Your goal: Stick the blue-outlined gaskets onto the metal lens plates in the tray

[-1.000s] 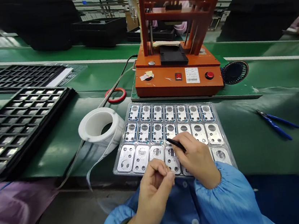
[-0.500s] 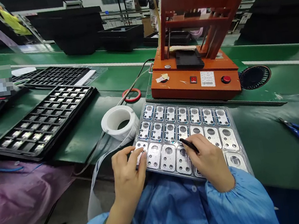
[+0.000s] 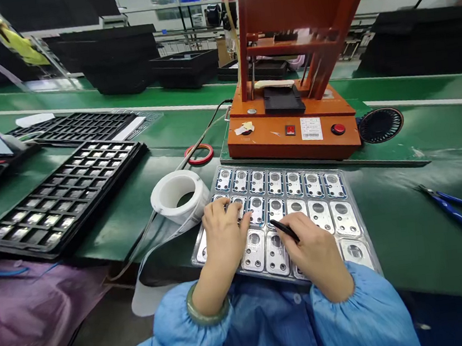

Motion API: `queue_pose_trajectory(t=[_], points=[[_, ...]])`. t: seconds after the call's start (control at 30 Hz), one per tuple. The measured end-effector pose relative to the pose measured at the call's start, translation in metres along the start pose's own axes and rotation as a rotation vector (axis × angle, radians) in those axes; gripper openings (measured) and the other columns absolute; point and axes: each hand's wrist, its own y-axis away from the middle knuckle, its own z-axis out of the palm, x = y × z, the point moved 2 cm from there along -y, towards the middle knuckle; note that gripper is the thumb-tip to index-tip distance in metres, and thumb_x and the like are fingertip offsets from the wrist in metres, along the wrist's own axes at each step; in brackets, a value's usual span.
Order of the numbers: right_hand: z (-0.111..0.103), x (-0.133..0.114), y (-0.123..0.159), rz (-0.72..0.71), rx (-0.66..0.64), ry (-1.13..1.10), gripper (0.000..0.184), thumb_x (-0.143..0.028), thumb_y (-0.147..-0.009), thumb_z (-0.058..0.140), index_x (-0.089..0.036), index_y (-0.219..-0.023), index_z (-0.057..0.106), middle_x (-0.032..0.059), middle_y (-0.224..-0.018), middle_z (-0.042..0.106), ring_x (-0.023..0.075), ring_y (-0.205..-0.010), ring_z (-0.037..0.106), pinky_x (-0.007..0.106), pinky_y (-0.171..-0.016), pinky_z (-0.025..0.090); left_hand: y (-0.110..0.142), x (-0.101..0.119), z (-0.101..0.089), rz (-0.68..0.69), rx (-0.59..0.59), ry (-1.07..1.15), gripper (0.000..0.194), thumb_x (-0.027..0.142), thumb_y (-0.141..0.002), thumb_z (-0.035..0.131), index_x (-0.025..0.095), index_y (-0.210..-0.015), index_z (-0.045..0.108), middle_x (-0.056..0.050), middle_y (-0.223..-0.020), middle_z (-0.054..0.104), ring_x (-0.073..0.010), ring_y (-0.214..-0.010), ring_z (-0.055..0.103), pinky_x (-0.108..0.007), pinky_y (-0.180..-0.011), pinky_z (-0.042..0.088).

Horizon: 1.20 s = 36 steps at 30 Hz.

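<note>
Over the clear tray, our right hand – the nearer one – grips a black tool, its long axis slanting far-left to a blue-edged plate mid-tray. Our left hand bends palm-down over the tray's left part – whether it pinches anything, we cannot tell.

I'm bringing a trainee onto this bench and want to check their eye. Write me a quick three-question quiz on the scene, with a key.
1. What is the person's right hand holding?
2. True or false: the blue-handled pliers lie to the left of the clear tray.
3. Fill in the blank: the silver parts in the clear tray are set out in ___ rows.

Key:
1. A slim black tool.
2. False; the pliers lie to the right of the tray, on the green table.
3. Three.
</note>
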Motion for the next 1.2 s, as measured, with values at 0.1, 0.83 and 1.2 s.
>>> queue_pose_trajectory(t=[0.1, 0.83, 1.2], points=[[0.000, 0.000, 0.000, -0.003, 0.004, 0.001, 0.011, -0.019, -0.089, 0.049, -0.019, -0.086, 0.059, 0.0019, -0.086, 0.064, 0.0191, -0.074, 0.063, 0.028, -0.060, 0.042, 0.001, -0.002, 0.003, 0.007, 0.013, 0.067, 0.013, 0.026, -0.083, 0.062, 0.017, -0.090, 0.068, -0.013, -0.109, 0.058, -0.0310, -0.104, 0.049, -0.045, -0.088, 0.042], [-0.007, -0.002, 0.004, -0.074, 0.108, -0.202, 0.010, -0.017, -0.091, 0.051, -0.019, -0.094, 0.060, 0.0022, -0.084, 0.065, 0.0158, -0.076, 0.063, 0.026, -0.065, 0.044, 0.037, 0.017, -0.028, -0.898, -0.515, 2.053, 0.023, 0.029, -0.092, 0.051, 0.013, -0.100, 0.064, -0.013, -0.101, 0.070, -0.0162, -0.079, 0.068, -0.024, -0.060, 0.057], [-0.006, -0.001, 0.003, -0.057, 0.116, -0.172, 0.010, -0.016, -0.091, 0.051, -0.019, -0.093, 0.061, 0.0026, -0.084, 0.066, 0.0165, -0.076, 0.064, 0.027, -0.065, 0.045, 0.038, 0.020, -0.022, -1.005, -0.491, 2.101, 0.027, 0.024, -0.094, 0.045, 0.011, -0.098, 0.068, -0.014, -0.098, 0.071, -0.0181, -0.080, 0.069, -0.024, -0.056, 0.057]])
